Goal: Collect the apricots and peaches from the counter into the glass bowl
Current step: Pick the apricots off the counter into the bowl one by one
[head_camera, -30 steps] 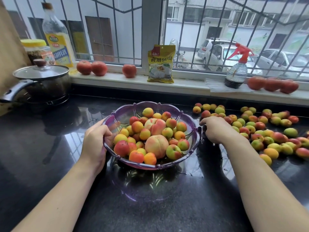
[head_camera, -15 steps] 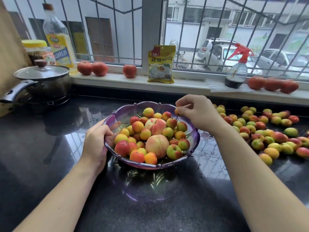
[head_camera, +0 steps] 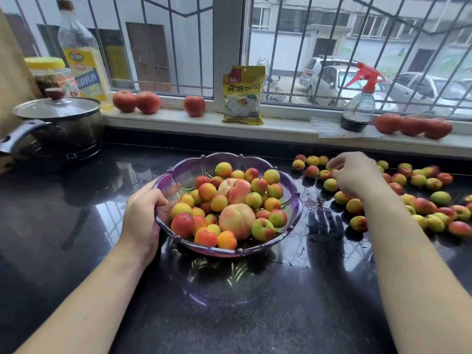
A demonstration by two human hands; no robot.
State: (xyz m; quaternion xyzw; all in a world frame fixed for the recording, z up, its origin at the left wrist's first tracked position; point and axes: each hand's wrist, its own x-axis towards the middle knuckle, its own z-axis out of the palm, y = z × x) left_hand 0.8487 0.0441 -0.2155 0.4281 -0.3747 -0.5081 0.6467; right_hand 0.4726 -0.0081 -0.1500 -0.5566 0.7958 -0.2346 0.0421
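**Bowl half filled, loose fruit to its right**

The left hand (head_camera: 141, 215) grips the near-left rim of the glass bowl (head_camera: 293, 200), fingers curled over the edge. The right hand (head_camera: 357, 175) hovers over the scattered fruit with fingers bent loosely downward; whether it holds anything cannot be told, as its fingertips are blurred.

The bowl is clear with a purple tint and a scalloped rim, standing on the glossy black worktop (head_camera: 255, 315). Inside it lie two large pale pink-and-cream peaches (head_camera: 236, 221) among many small apricots (head_camera: 207, 191), yellow to orange with red blush, a few greenish.

More loose apricots (head_camera: 424, 206) of the same mixed colours lie spread on the worktop right of the bowl, some under the right hand.

On the windowsill behind stand a yellow packet (head_camera: 242, 95), a spray bottle (head_camera: 358, 108) with a red trigger and several red fruits (head_camera: 148, 102). A lidded pot (head_camera: 58, 121) sits far left.
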